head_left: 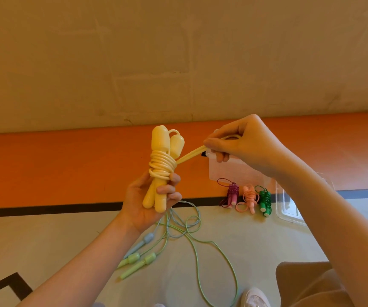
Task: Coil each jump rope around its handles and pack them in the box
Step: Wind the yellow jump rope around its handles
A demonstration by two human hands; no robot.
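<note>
Floor point(223, 251) below me, pale smooth, with black line and orange band toward the wall; three coiled ropes lie in a row on it near the box: purple jump rope point(231, 194), pink jump rope point(249, 197), green jump rope point(264, 200), each cord bundled round its handles; clear plastic box point(234, 171) just behind them, translucent, rectangular, partly hidden by my right hand and wrist; clear lid point(289, 209) beside it at right, mostly behind my right forearm; loose on the floor under my left hand: light green jump rope point(138, 261) with two ribbed handles side by side and thin cord looping wide, tangled with blue jump rope point(144, 239), only one blue handle plain to see; white shoe point(255, 298) at bottom edge, tan trouser knee right of it.

Yellow jump rope point(161, 167) is up in the air in front of me, not on the floor; two smooth rounded plastic handles held together upright, glossy cord wound in several tight turns round their middle; my left hand point(150, 202) clenched round the lower handle ends, fingers point(167, 189) wrapped over front; my right hand point(242, 145) pinches the free doubled end of the cord, pulled taut sideways from the coil, fingers curled on it.
</note>
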